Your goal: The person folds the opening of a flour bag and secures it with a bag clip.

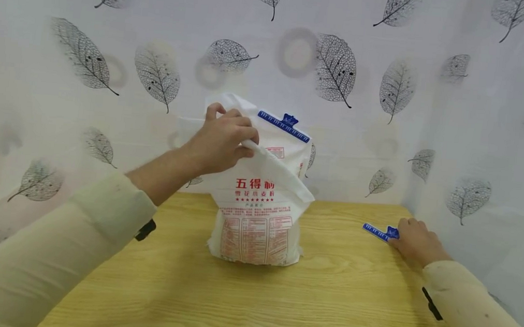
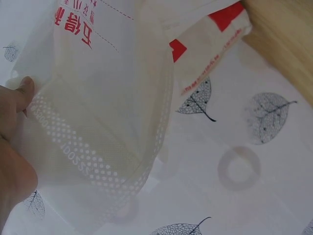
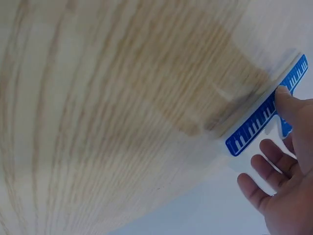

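Observation:
A white flour bag [image 1: 258, 205] with red Chinese print stands upright on the table. My left hand [image 1: 222, 142] pinches the bag's loose upper edge on its left side, where the top is partly folded over. In the left wrist view the thumb presses the dotted seam of the bag [image 2: 98, 112]. A blue bag clip [image 1: 284, 126] sits on the bag's top right edge. At the table's right side, my right hand [image 1: 419, 242] grips a second blue clip [image 1: 377, 232]. The right wrist view shows the thumb on this piano-key patterned clip [image 3: 254, 125]; the index finger is mostly hidden.
The wooden table [image 1: 176, 291] runs back to a white curtain [image 1: 265, 23] printed with dark leaves. That curtain also hangs close beside the right hand. Bare tabletop lies between the bag and the second clip.

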`<action>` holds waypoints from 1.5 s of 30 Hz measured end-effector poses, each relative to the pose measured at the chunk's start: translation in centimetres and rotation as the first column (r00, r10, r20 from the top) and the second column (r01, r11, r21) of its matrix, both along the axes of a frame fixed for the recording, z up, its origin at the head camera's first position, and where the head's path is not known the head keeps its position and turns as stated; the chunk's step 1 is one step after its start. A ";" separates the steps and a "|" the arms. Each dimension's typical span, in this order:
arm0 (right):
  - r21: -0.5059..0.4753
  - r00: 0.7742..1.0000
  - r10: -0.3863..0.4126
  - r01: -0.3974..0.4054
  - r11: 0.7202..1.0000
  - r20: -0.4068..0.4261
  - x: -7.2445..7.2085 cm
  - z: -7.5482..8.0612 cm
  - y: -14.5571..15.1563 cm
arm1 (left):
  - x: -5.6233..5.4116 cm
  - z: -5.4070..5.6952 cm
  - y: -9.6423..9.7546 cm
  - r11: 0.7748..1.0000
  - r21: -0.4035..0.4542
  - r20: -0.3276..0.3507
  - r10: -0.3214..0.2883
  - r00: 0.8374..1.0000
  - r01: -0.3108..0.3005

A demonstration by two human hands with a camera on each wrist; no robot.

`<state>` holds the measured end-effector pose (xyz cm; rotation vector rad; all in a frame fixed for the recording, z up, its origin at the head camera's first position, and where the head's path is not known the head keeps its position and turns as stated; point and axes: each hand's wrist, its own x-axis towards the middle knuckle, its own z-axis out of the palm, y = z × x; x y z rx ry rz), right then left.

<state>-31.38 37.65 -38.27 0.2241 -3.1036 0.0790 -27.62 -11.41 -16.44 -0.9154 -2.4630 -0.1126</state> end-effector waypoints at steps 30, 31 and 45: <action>-0.121 0.972 0.211 -0.222 0.967 -0.098 -1.6 4.3 -4.9 | 0.3 -0.2 0.0 1.000 -0.006 0.002 0.007 1.000 -0.007; -0.123 0.973 0.208 -0.220 0.968 -0.100 -1.6 4.5 -5.2 | 0.3 -0.2 0.0 1.000 -0.008 0.000 0.010 1.000 -0.010; -0.150 0.929 0.273 -0.316 0.937 -0.250 -0.1 7.4 -8.0 | 0.4 0.0 0.2 1.000 -0.007 -0.007 0.012 1.000 -0.012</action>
